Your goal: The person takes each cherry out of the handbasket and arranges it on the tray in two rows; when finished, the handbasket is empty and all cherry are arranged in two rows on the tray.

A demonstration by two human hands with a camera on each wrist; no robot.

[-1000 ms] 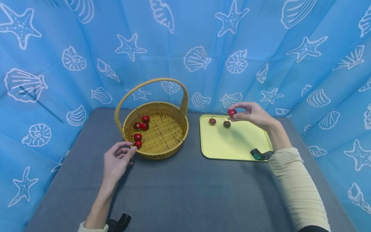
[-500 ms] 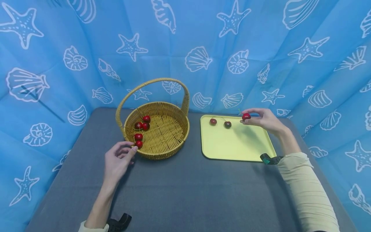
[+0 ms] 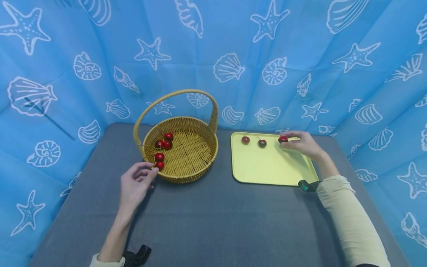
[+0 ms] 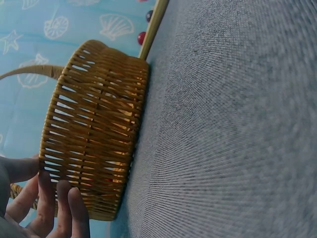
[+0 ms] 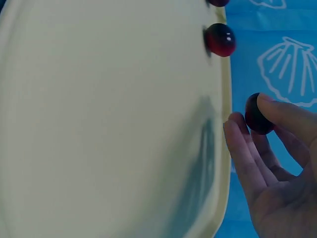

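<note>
My right hand (image 3: 301,144) pinches a dark red cherry (image 3: 282,139) between thumb and fingers, low over the back right part of the yellow tray (image 3: 273,167). In the right wrist view this cherry (image 5: 257,114) is just above the tray's edge. Two more cherries lie along the tray's back, one at the left (image 3: 245,140) and one near the middle (image 3: 262,143). The left hand (image 3: 135,183) grips the near left rim of the wicker basket (image 3: 186,177), thumb and fingers on either side in the left wrist view. Several red cherries (image 3: 168,144) sit in the basket's left half.
The basket's tall arched handle (image 3: 176,93) rises above its bowl. A grey cloth (image 3: 213,222) covers the table. Behind and at both sides hangs a blue curtain (image 3: 200,44) with white shells and starfish.
My right hand has carried its cherry rightward past the two on the tray, then lowered it toward the tray surface. The left hand stays at the basket rim.
</note>
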